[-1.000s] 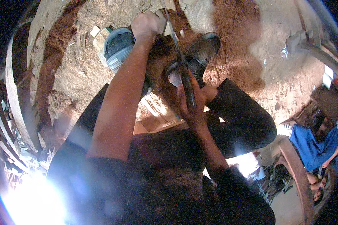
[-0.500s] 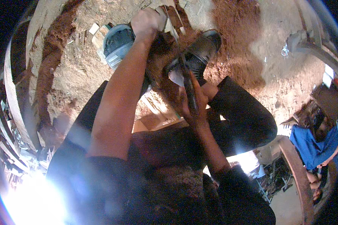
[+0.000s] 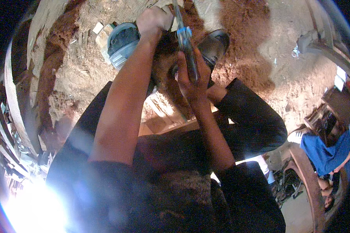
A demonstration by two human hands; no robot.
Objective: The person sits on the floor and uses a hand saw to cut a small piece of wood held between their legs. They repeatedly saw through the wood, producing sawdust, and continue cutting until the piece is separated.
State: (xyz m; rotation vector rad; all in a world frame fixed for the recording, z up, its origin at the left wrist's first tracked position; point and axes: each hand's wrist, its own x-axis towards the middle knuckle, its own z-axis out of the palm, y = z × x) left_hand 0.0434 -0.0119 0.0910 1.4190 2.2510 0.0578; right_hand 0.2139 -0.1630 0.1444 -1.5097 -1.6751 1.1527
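My right hand (image 3: 194, 79) is wrapped round the dark handle of a saw (image 3: 189, 58) with a blue piece where the handle meets the blade. Its thin blade, seen nearly edge-on, runs up past my left hand to the top edge. My left hand (image 3: 154, 21) is closed like a fist just left of the blade. What it grips is hidden under the fingers. Beneath both hands a brown mass lies in shadow, too dark to name. A blue-grey shoe (image 3: 122, 46) is left of my left forearm, and a black shoe (image 3: 216, 44) stands right of the saw.
Small wood offcuts (image 3: 98, 28) lie on the dusty floor (image 3: 89, 66). Under my legs is a pale wooden piece (image 3: 159, 126). Curved timbers (image 3: 305, 178) stand at the right, near another person in blue cloth (image 3: 324, 153). Long boards (image 3: 17, 97) line the left.
My right hand has pushed the saw forward, away from my body, so its handle now sits higher in view. The left hand stays nearly in place.
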